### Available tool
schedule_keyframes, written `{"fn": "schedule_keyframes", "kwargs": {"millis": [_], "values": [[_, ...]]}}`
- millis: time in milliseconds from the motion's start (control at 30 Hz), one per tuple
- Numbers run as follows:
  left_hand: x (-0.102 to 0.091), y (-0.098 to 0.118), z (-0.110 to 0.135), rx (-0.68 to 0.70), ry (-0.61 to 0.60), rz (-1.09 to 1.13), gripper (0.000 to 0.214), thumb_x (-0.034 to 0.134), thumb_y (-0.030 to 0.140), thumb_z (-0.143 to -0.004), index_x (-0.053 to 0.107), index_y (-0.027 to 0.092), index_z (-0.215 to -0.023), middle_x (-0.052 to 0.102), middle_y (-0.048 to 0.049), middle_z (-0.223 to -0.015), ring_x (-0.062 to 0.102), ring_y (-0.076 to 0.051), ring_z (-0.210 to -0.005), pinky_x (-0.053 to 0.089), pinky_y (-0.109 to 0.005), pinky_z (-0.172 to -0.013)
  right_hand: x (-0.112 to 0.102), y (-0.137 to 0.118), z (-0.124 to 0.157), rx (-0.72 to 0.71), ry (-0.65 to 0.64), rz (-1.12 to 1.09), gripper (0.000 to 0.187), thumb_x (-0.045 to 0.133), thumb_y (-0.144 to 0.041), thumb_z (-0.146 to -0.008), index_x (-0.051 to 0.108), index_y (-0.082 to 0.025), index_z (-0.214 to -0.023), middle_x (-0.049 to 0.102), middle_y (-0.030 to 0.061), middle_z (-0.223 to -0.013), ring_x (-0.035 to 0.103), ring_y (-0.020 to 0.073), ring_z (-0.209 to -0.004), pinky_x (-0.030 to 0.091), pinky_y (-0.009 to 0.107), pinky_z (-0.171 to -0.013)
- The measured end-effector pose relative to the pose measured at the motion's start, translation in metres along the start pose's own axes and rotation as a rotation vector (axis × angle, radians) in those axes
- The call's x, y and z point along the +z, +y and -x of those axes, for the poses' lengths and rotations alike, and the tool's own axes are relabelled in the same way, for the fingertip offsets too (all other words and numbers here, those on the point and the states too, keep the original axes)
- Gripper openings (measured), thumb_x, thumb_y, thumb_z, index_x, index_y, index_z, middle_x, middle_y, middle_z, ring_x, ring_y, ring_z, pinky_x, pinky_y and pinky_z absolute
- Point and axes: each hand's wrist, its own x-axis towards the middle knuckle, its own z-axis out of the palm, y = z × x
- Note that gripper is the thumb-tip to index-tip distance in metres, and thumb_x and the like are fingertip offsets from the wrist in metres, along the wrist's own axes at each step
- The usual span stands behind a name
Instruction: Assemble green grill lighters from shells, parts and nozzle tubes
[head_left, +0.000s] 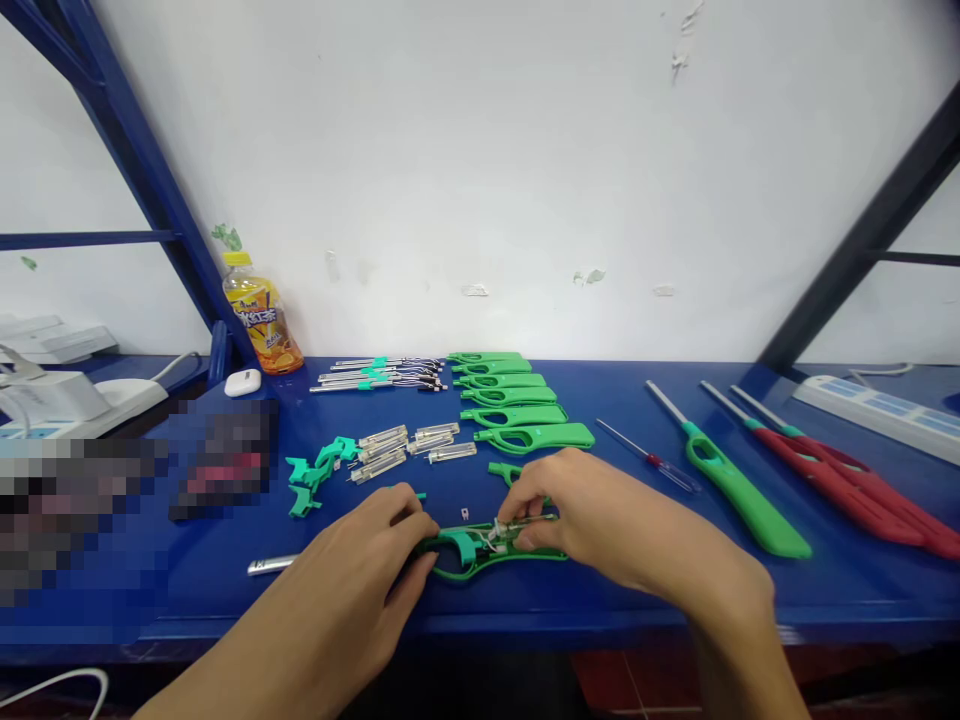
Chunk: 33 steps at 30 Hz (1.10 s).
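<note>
In front of me lies an open green lighter shell [501,560] with a teal trigger [463,545] and thin wires inside. My left hand [367,570] is closed on its front end, beside a metal tube [271,565] that sticks out to the left. Over the handle end, my right hand [577,505] pinches a clear fuel tank [514,528], partly hidden by the fingers. A small pale part [465,513] lies just behind the shell. Another green shell piece [504,470] is partly covered by my right hand.
Behind are clear tanks [379,465], teal triggers [304,485], metal tubes with wires [375,378] and green shells [525,415]. Rightward lie a screwdriver [660,465], a green lighter [742,485], red lighters [840,480] and a power strip [885,415]. A drink bottle [262,315] stands back left.
</note>
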Motion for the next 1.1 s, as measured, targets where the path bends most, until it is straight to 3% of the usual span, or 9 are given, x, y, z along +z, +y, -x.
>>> {"fn": "schedule_keyframes", "kwargs": {"millis": [433, 667, 767, 933, 1100], "values": [[0.002, -0.004, 0.001, -0.008, -0.006, -0.006, 0.029, 0.048, 0.019, -0.104, 0.076, 0.026, -0.107, 0.07, -0.0084, -0.122, 0.074, -0.026, -0.101, 0.063, -0.035, -0.079, -0.003, -0.006, 0.005, -0.048, 0.017, -0.02, 0.035, 0.068, -0.002, -0.086, 0.088, -0.03, -0.095, 0.085, -0.0033, -0.091, 0.078, 0.0152, -0.085, 0.052, 0.023, -0.074], [0.001, -0.004, 0.002, 0.002, 0.003, 0.012, 0.029, 0.047, 0.02, -0.106, 0.076, 0.025, -0.104, 0.071, -0.008, -0.12, 0.075, -0.024, -0.099, 0.063, -0.034, -0.08, -0.003, -0.006, 0.004, -0.058, -0.002, -0.049, 0.038, 0.061, -0.002, -0.091, 0.088, -0.026, -0.1, 0.086, 0.0017, -0.096, 0.079, 0.0172, -0.088, 0.054, 0.025, -0.077], [0.001, -0.003, 0.001, 0.022, 0.014, -0.017, 0.028, 0.048, 0.021, -0.106, 0.076, 0.024, -0.102, 0.071, -0.0086, -0.119, 0.075, -0.024, -0.094, 0.064, -0.033, -0.076, -0.002, -0.005, 0.005, -0.051, -0.012, -0.066, 0.04, 0.059, -0.001, -0.091, 0.088, -0.026, -0.103, 0.086, 0.0023, -0.097, 0.079, 0.0171, -0.088, 0.054, 0.025, -0.075], [0.001, 0.002, -0.003, 0.125, 0.122, -0.042, 0.032, 0.048, 0.016, -0.106, 0.074, 0.021, -0.125, 0.071, -0.0103, -0.116, 0.075, -0.025, -0.093, 0.065, -0.038, -0.078, -0.002, -0.004, 0.007, -0.035, -0.017, -0.017, 0.037, 0.067, -0.003, -0.087, 0.087, -0.029, -0.104, 0.085, -0.0005, -0.097, 0.076, 0.0168, -0.087, 0.051, 0.025, -0.075], [0.001, 0.013, -0.007, 0.207, 0.049, 0.049, 0.026, 0.056, 0.013, -0.104, 0.073, 0.024, -0.12, 0.068, -0.0082, -0.121, 0.07, -0.026, -0.107, 0.064, -0.042, -0.091, -0.002, -0.005, 0.008, -0.012, -0.014, -0.009, 0.036, 0.069, -0.003, -0.087, 0.087, -0.03, -0.101, 0.084, -0.0014, -0.095, 0.074, 0.0169, -0.087, 0.048, 0.026, -0.074]]}}
